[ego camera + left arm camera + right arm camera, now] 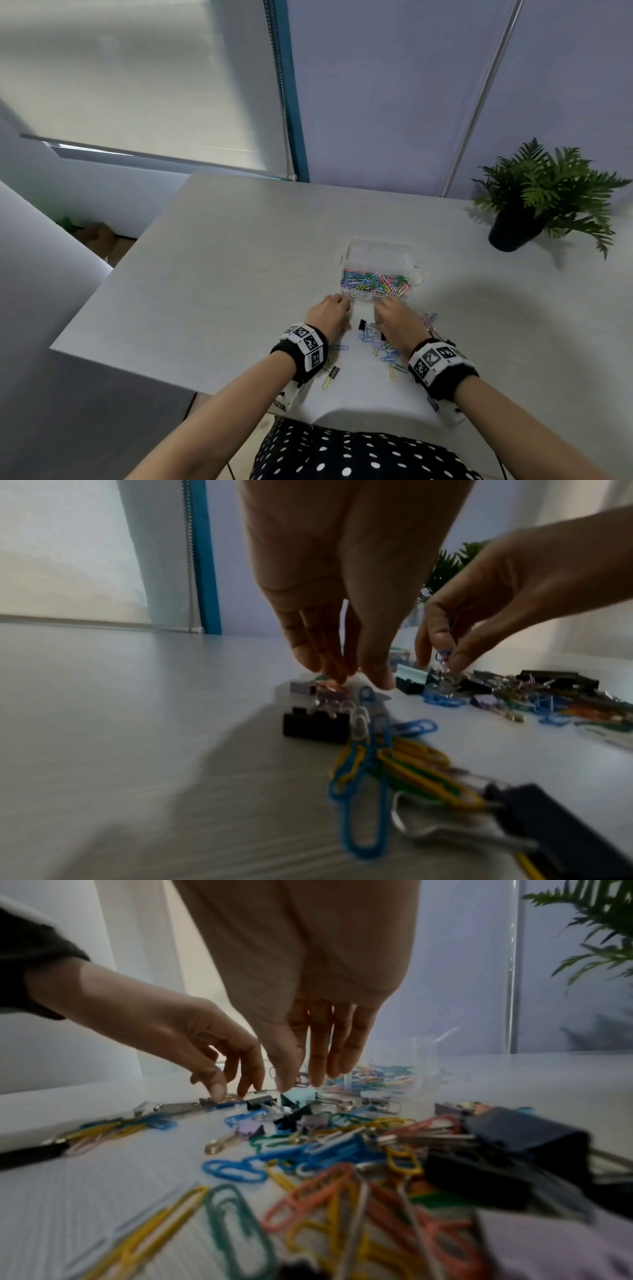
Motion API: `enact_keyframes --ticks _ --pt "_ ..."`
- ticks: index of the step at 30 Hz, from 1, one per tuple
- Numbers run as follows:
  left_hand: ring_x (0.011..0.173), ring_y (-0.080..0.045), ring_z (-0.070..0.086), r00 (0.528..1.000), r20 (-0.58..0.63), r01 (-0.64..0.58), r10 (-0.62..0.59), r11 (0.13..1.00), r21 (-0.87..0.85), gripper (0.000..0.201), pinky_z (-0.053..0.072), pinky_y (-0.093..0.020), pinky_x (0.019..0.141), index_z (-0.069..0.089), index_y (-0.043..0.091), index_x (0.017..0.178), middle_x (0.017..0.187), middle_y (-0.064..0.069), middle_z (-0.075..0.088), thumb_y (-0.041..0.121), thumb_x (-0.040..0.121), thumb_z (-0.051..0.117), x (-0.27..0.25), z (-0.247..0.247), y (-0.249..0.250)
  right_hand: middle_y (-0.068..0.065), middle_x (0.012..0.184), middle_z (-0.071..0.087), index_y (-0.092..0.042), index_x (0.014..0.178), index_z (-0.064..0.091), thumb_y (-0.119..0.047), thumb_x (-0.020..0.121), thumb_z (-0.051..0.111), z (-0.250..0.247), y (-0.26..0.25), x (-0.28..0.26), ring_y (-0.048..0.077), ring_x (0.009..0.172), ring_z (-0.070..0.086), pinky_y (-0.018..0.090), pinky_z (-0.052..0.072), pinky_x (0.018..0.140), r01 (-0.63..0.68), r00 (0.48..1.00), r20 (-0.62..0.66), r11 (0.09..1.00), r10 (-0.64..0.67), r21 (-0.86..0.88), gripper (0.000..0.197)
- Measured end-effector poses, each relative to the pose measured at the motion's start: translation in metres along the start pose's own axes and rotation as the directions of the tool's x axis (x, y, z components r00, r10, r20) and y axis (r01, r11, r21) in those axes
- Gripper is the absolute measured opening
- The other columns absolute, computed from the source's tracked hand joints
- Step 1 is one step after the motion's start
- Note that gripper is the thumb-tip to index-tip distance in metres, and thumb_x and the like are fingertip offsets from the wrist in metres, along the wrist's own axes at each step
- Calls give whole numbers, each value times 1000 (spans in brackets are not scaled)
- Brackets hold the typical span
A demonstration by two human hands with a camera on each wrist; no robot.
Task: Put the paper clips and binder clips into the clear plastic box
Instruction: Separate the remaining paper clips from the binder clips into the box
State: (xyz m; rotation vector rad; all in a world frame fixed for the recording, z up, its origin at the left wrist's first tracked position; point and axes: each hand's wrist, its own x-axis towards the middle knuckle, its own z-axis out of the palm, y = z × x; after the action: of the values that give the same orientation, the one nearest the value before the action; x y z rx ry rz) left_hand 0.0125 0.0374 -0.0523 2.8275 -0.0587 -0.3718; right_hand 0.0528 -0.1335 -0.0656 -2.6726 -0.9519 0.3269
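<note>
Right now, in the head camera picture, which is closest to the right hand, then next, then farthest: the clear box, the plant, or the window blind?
From the right hand:
1. Clear plastic box, just beyond the fingertips, holding colourful paper clips.
2. Potted plant, at the table's far right corner.
3. Window blind, far off up on the left, behind the table.

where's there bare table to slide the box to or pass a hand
Free: the wide stretch of table left of the clear plastic box, out to the left edge, and the strip between the box and the potted plant. Crowded: the near edge, where loose clips lie around the left hand and the right hand.
</note>
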Motion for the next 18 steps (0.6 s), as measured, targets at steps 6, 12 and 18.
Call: enact_keyframes --ticks 6,12,18 --pt "102 -33 56 997 13 81 -81 996 -37 23 49 -43 84 50 6 106 113 -16 57 12 84 56 4 9 2 2 86 52 -17 82 44 -15 89 51 -6 -8 -12 20 82 47 25 33 66 -66 998 -20 996 67 67 10" --pt "101 -33 58 995 44 97 -93 992 -81 17 48 -39 86 61 8 98 108 -16 59 11 85 50 3 8 2 6 101 62 -13 98 57 -11 89 46 13 -21 -10 25 100 50 35 38 70 54 994 98 995 -46 -79 15" --pt "104 -31 54 998 51 34 -30 996 -87 20 46 -37 86 61 7 99 109 -15 59 6 85 47 -8 4 -3 0 68 62 -16 68 57 -7 59 74 14 -23 -8 21 70 59 24 24 50 109 991 100 977 -92 -184 22"
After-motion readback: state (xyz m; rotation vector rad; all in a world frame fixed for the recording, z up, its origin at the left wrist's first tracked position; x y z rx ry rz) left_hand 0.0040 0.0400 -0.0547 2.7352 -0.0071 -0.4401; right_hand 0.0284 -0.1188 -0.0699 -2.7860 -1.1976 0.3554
